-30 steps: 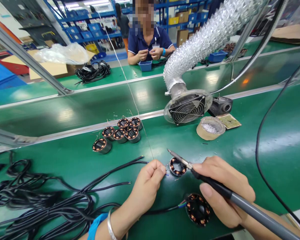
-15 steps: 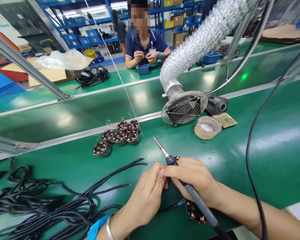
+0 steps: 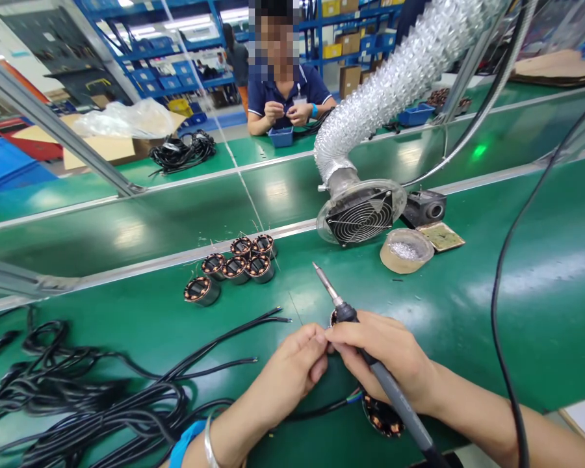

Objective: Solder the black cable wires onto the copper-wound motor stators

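My right hand [image 3: 390, 357] is closed around a soldering iron [image 3: 385, 377], its bare metal tip pointing up and away over the bench. Under that hand sits a motor stator [image 3: 383, 416] with copper windings, largely covered by the palm and iron. Another bit of copper-wound rim [image 3: 333, 317] peeks out above the fingers. My left hand [image 3: 297, 364] is pinched shut, fingertips meeting the right thumb and finger; what it pinches is hidden. A thin wire [image 3: 295, 307] slants down towards it. Below the hands, a black cable [image 3: 322, 409] with coloured leads reaches the stator.
Several stators [image 3: 236, 268] stand near the rail. Black cables [image 3: 127, 396] lie heaped at left. A fume duct with a fan [image 3: 363, 218], a round tub [image 3: 406, 252] with silvery bits and a flat tin [image 3: 441, 237] are beyond. A co-worker [image 3: 285, 97] sits opposite.
Both hands and the soldering iron have shifted slightly right in the picture, and the iron's tip with them. The view has moved a little too. The grips look the same.
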### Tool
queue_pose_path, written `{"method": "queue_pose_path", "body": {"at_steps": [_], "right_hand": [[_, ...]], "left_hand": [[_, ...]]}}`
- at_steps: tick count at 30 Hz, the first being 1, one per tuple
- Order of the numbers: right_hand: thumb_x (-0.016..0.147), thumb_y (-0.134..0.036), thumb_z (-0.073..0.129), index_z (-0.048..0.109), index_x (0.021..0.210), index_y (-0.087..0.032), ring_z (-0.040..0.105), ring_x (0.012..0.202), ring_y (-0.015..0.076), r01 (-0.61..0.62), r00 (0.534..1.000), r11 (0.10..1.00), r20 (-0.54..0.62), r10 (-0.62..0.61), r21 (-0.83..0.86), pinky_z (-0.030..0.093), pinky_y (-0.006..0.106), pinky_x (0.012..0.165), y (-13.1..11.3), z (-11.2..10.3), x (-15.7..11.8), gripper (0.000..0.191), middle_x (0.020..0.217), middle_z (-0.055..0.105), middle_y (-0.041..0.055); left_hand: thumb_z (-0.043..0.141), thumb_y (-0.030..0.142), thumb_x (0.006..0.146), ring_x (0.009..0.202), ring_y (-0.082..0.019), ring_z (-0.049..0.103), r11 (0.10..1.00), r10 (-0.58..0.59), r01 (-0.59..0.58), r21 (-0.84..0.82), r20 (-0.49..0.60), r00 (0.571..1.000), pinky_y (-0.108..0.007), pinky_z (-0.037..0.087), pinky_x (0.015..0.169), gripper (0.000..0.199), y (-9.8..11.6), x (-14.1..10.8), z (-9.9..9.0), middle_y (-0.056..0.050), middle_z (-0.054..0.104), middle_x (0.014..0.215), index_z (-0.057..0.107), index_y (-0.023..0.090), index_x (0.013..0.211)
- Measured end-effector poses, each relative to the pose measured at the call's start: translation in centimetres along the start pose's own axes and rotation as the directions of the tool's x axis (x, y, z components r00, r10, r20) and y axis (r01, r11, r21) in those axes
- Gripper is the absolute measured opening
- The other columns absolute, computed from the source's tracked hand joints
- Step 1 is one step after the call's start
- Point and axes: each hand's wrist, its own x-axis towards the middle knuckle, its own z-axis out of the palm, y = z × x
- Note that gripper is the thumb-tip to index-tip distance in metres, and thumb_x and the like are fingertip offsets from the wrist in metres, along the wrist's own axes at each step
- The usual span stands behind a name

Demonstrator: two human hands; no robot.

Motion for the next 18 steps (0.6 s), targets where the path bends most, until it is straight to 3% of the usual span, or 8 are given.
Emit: {"method": "queue_pose_path", "body": {"at_steps": [2,5,8,11,18], "right_hand": [[0.090,-0.002,0.049,0.058,0.113,-0.018,0.063,0.070,0.0150,0.000,1.000,1.000,-0.018,0.000,0.012,0.055,0.027,0.064,0.0,0.0,0.1,0.029,0.084,0.068,0.0046],[0.087,-0.004,0.054,0.058,0.113,-0.019,0.063,0.070,0.0138,-0.057,0.998,0.998,-0.028,0.057,0.024,0.055,0.025,0.065,0.1,-0.5,0.1,0.030,0.088,0.070,0.0035],[0.080,-0.008,0.062,0.054,0.118,-0.019,0.065,0.073,0.0138,-0.172,0.985,0.981,0.030,0.170,0.093,0.056,0.025,0.069,0.2,-1.0,-0.1,0.040,0.088,0.069,0.0019],[0.080,-0.005,0.059,0.052,0.120,-0.019,0.064,0.072,0.0123,-0.201,0.979,0.969,0.076,0.191,0.145,0.055,0.023,0.071,0.5,-0.8,-0.3,0.043,0.084,0.067,0.0000],[0.089,-0.006,0.054,0.055,0.118,-0.021,0.067,0.075,0.0124,-0.201,0.978,0.972,-0.032,0.206,0.125,0.057,0.025,0.074,1.4,0.2,-0.2,0.032,0.082,0.068,-0.0004]], "left_hand": [[0.054,0.058,0.085,0.039,-0.005,0.011,0.983,-0.086,0.090,-0.161,0.031,0.996,-0.020,0.007,0.036,0.038,-0.1,0.3,0.3,0.012,0.032,0.050,0.044,0.022,0.078],[0.064,0.057,0.078,0.038,-0.003,0.009,0.969,-0.073,0.065,-0.240,-0.026,0.997,-0.017,0.005,0.036,0.042,0.1,0.5,0.8,0.014,0.029,0.049,0.041,0.022,0.074],[0.066,0.057,0.076,0.038,-0.002,0.009,0.973,-0.042,0.020,-0.229,-0.093,0.995,-0.016,0.006,0.035,0.043,0.3,0.5,1.1,0.015,0.027,0.047,0.041,0.022,0.071],[0.065,0.057,0.075,0.038,-0.003,0.009,0.979,-0.030,0.002,-0.206,-0.132,0.991,-0.015,0.008,0.035,0.043,0.3,0.6,1.2,0.015,0.025,0.046,0.041,0.022,0.070],[0.064,0.055,0.076,0.038,-0.004,0.009,0.986,-0.014,-0.016,-0.167,-0.179,0.984,-0.016,0.010,0.036,0.041,0.1,1.0,1.1,0.015,0.022,0.045,0.039,0.023,0.069]]}}
